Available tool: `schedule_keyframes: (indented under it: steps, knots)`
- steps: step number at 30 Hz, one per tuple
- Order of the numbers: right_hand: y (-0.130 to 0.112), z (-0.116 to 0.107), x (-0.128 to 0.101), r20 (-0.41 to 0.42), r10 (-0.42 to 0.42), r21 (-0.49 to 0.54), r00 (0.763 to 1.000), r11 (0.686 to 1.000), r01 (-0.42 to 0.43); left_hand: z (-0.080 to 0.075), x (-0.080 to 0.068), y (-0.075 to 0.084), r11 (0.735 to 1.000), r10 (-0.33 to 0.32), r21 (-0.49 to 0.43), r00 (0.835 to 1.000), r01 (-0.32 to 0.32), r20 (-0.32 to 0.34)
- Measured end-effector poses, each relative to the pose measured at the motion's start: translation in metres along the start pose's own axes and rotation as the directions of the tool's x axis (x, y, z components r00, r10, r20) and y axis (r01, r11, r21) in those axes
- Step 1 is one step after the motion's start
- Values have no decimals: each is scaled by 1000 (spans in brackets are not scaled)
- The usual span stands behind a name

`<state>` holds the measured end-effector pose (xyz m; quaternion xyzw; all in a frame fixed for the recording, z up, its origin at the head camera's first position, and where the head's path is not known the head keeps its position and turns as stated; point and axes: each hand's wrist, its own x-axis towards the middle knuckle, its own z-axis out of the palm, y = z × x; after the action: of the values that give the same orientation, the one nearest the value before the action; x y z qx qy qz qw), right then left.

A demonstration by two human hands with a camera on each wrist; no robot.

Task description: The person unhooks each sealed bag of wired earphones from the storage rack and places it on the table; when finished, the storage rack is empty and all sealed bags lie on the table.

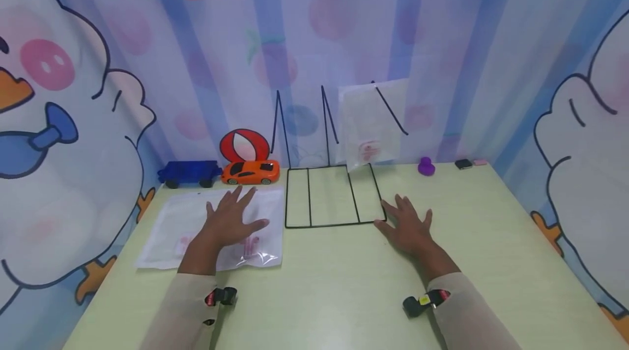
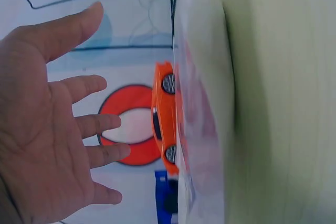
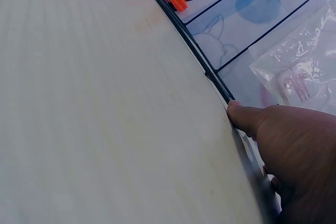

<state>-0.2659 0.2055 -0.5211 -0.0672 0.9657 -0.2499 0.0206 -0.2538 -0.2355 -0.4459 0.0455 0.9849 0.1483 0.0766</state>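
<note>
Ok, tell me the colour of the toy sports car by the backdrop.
Orange, with dark windows; the toy sports car shows best in the head view.

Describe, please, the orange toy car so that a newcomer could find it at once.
Look along the far edge of the pale green table, where it meets the cartoon curtain. Left of the black wire rack two toy vehicles are parked; the orange toy car is the low, sporty one with dark windows, right of the blue truck.

orange toy car (image 1: 250, 172), blue truck (image 1: 189, 173), black wire rack (image 1: 334, 197), purple knob (image 1: 426, 166), pale green table (image 1: 491, 241).
</note>
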Motion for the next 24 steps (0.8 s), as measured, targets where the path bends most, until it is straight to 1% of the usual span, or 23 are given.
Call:
schedule_keyframes:
  steps: [6,10,14,18,24]
  knots:
    - [2,0,0,12,-3,12,1000,1000,3,13,4,28,998,53,-45,998,-54,-22]
    - [3,0,0,2,-7,-1,1000,1000,7,22,6,42,993,89,-70,995,-91,-37]
    - [3,1,0,4,-4,-6,1000,1000,4,29,9,56,989,105,-102,994,-109,-41]
    - [2,0,-1,2,-9,3,1000,1000,9,35,14,64,988,104,-112,994,-109,-44]
    - [2,-1,0,-1,-15,1,1000,1000,15,46,23,68,984,120,-129,991,-126,-60]
